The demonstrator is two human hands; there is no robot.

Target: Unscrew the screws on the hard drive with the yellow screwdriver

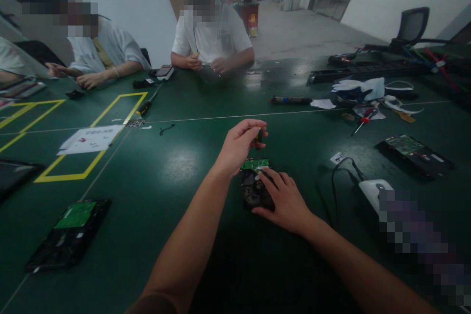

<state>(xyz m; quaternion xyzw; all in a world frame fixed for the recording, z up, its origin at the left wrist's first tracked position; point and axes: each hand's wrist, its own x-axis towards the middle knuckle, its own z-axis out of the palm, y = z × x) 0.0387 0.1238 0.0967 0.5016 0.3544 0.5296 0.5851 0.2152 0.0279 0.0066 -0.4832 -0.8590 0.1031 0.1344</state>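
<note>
A black hard drive (pixel 251 190) with a green circuit board (pixel 253 163) at its far end lies on the table in front of me. Above that board, my left hand (pixel 245 140) is closed round a screwdriver (pixel 259 134) with a black and yellow handle; its shaft and tip are hard to make out. My right hand (pixel 285 198) holds the drive from the right. Its thumb lies along the near edge and its fingertips reach over the top, close to the circuit board. The right part of the drive is hidden under this hand.
Similar black drives lie left (pixel 69 235) and right (pixel 415 157). A white corded device (pixel 377 191) sits at right. Farther off are a red screwdriver (pixel 364 120), a yellow-black screwdriver (pixel 144 106) and a paper sheet (pixel 90 140). Co-workers (pixel 211 39) sit across the green table (pixel 176 225).
</note>
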